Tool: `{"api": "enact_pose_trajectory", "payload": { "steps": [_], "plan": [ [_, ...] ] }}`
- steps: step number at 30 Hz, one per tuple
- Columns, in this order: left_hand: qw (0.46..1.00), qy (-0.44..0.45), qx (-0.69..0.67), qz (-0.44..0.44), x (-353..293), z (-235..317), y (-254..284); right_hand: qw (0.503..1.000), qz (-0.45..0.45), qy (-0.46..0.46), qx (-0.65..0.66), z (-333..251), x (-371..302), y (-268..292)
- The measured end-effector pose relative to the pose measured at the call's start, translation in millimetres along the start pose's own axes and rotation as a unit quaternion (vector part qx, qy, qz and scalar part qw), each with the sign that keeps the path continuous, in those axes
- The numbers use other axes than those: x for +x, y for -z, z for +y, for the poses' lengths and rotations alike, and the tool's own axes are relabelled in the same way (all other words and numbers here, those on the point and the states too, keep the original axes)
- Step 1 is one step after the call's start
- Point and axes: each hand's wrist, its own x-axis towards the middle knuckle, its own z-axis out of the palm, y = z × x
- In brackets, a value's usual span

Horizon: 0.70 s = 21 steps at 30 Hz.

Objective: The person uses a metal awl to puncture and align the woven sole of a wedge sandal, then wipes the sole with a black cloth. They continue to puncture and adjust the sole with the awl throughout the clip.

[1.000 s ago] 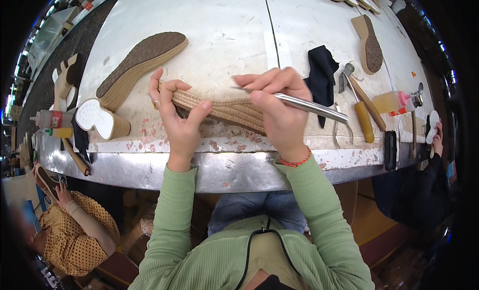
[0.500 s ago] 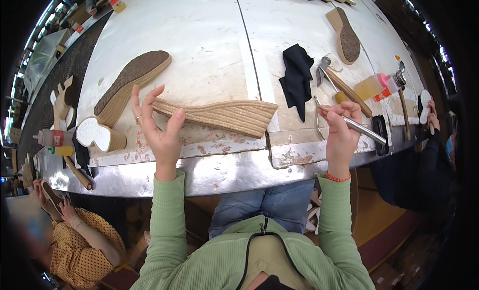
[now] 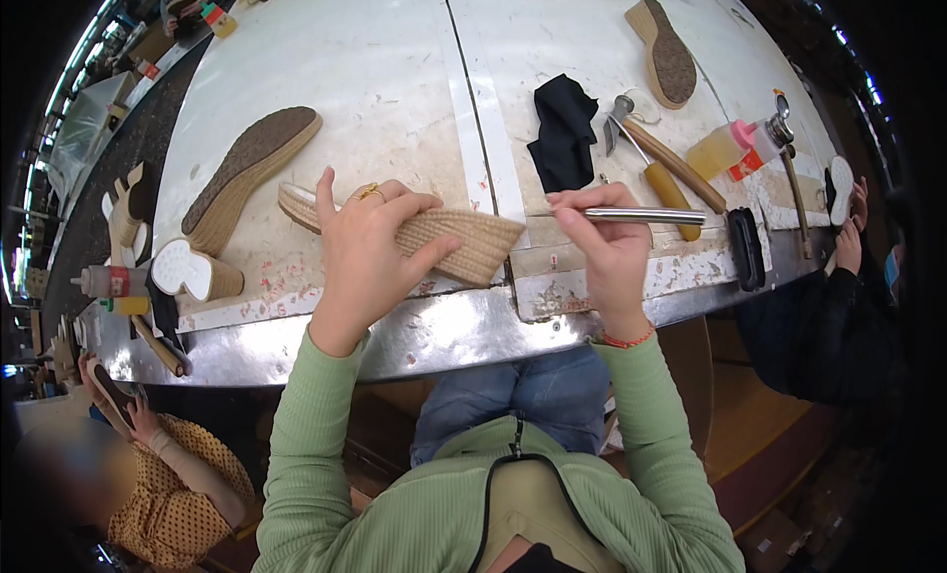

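Note:
My left hand [image 3: 377, 250] is closed over a woven tan wedge sole [image 3: 464, 236], with thumb and fingers on its near and far sides. The sole lies on its side near the table's front edge, its thick end to the right. In my right hand [image 3: 614, 257] is a slim silver pen-like tool [image 3: 646, 215], pinched between thumb and fingers. Its thin tip points left, close to the thick end of the sole; whether it touches, I cannot tell. A black cloth [image 3: 564, 131] lies just beyond my right hand.
Two wedge soles [image 3: 247, 174] [image 3: 209, 269] stand to the left, another sole [image 3: 669, 65] at far right. A hammer [image 3: 676, 164], a yellow-handled tool [image 3: 671, 200], a pink-capped glue bottle [image 3: 718, 151] and a black case [image 3: 747, 250] lie right. People work at both sides.
My left hand, raised and spread before, has come down onto the sole and grips it. My right hand has moved left with the silver tool, its tip now by the sole's thick end.

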Motion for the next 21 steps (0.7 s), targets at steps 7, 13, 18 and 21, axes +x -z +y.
{"api": "enact_pose_trajectory", "payload": {
  "steps": [7, 13, 18, 21],
  "plan": [
    [0.999, -0.020, -0.006, 0.031, -1, 0, -4, 0.997, -0.057, -0.044, 0.013, 24, 0, -44],
    [1.000, -0.002, -0.012, 0.024, -1, 2, -3, 0.998, -0.039, -0.028, 0.031, 34, 1, -50],
    [1.000, -0.001, -0.019, 0.022, -1, 1, -3, 0.999, -0.036, -0.010, -0.003, 32, -3, -52],
    [1.000, -0.003, -0.016, 0.026, 0, 2, -4, 0.999, -0.018, 0.018, 0.024, 36, -6, -55]
  ]
}}
